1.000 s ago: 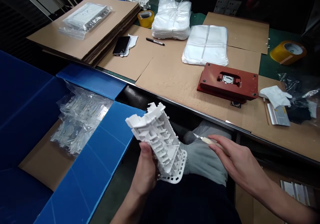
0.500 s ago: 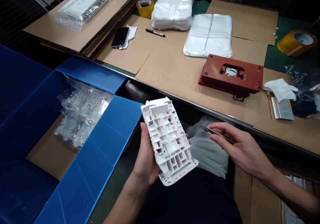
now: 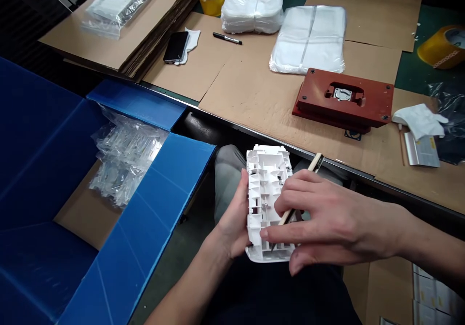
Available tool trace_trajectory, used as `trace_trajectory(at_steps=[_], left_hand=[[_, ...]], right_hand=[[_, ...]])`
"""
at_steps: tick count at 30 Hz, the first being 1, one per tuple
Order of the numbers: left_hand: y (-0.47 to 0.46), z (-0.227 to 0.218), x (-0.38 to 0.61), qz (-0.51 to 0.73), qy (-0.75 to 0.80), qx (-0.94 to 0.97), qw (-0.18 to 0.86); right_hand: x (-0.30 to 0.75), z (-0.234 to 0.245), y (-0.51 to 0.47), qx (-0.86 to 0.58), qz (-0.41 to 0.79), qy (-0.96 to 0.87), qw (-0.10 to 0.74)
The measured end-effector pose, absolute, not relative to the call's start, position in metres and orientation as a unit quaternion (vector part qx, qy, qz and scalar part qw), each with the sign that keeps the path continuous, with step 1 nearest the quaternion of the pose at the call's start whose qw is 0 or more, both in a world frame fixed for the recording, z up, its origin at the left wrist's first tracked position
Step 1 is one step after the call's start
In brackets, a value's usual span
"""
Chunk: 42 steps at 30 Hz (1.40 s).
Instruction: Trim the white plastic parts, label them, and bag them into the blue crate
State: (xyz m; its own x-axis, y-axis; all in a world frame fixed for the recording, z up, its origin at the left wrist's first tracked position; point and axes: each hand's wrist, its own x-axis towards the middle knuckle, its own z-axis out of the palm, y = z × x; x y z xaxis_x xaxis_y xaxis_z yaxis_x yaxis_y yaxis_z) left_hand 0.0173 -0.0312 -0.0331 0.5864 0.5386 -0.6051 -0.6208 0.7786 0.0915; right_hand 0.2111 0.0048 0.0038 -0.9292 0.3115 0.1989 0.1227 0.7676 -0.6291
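A white moulded plastic part [image 3: 267,189] with many ribs and small pockets stands nearly upright in front of me. My left hand [image 3: 232,218] is shut around its left side and lower edge. My right hand [image 3: 327,218] lies across the part and holds a craft knife with a pale handle [image 3: 315,164]. The handle's upper end sticks out above my fingers. The knife's lower end reaches down into the ribs, with the blade partly hidden by my fingers.
To the left stands an open blue corrugated box [image 3: 145,184] holding clear bagged parts [image 3: 125,162]. Ahead, a table edge runs past, with cardboard sheets, a red mould plate [image 3: 343,100], white bags, a phone, a marker and tape rolls.
The white part has turned upright and moved up and right. My right hand has moved left onto it, bringing the knife from beside the part into its ribs.
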Motion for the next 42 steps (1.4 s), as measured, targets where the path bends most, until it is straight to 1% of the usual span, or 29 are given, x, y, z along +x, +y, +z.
trace_trajectory(at_steps=[10, 21, 27, 42], left_hand=[[-0.034, -0.036, 0.021, 0.317, 0.308, -0.088, 0.893], [-0.032, -0.034, 0.020, 0.308, 0.312, -0.076, 0.895], [-0.034, -0.032, 0.021, 0.307, 0.299, -0.076, 0.900], [-0.034, -0.035, 0.023, 0.288, 0.305, -0.087, 0.904]], right_hand=[[0.206, 0.000, 0.002, -0.110, 0.347, -0.923, 0.122], [0.207, -0.005, -0.002, -0.120, 0.327, -0.926, 0.144], [0.207, -0.008, -0.006, -0.115, 0.317, -0.924, 0.178], [0.209, -0.010, -0.007, -0.120, 0.312, -0.922, 0.194]])
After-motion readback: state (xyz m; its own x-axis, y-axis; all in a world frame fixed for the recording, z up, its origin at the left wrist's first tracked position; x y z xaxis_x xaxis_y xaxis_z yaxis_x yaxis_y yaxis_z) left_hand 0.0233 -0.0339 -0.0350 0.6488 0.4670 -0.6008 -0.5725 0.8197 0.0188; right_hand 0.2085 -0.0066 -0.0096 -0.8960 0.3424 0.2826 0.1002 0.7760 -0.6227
